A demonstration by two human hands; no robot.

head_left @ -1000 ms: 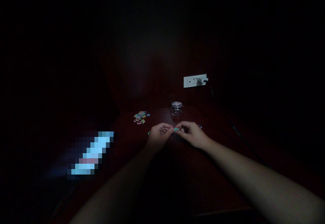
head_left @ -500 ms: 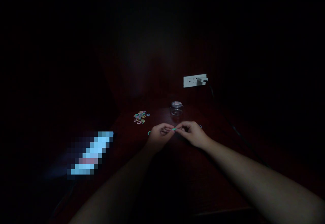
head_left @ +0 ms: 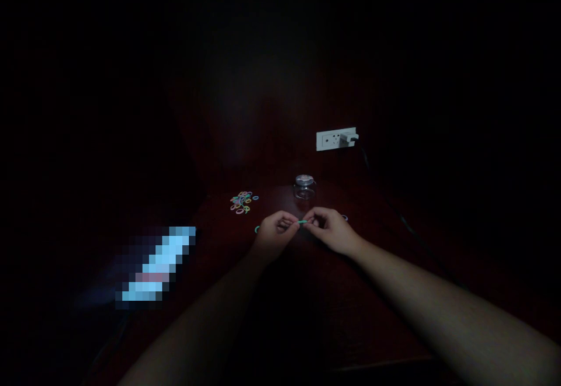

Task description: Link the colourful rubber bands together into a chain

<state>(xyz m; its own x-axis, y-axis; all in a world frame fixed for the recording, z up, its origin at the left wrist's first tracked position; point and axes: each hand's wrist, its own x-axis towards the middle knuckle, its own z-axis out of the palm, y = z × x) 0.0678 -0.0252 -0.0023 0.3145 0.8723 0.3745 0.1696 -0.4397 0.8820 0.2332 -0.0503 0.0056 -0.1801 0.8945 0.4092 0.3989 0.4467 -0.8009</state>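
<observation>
Between my two hands a small green hair tie [head_left: 302, 221] is held level above the dark red table [head_left: 350, 310]. My left hand [head_left: 276, 232] pinches its left end between thumb and fingertips. The right end is pinched in my right hand [head_left: 332, 228]. Partly behind my left hand lies another green hair tie [head_left: 257, 230], and a pale one [head_left: 346, 218] shows just beyond my right hand. Farther off to the left is a loose pile of coloured hair ties [head_left: 241, 201]. A clear lidded jar [head_left: 304, 187] stands upright behind my hands.
A white wall socket [head_left: 335, 139] with a plug in it is at the back right, and its dark cable [head_left: 412, 229] runs down the right side. At the left lies a bright, pixelated screen-like object [head_left: 162, 263]. The surroundings are very dark.
My hands have drawn very slightly apart, so a bit more of the green hair tie shows between the fingertips. The pile and the jar have stayed put.
</observation>
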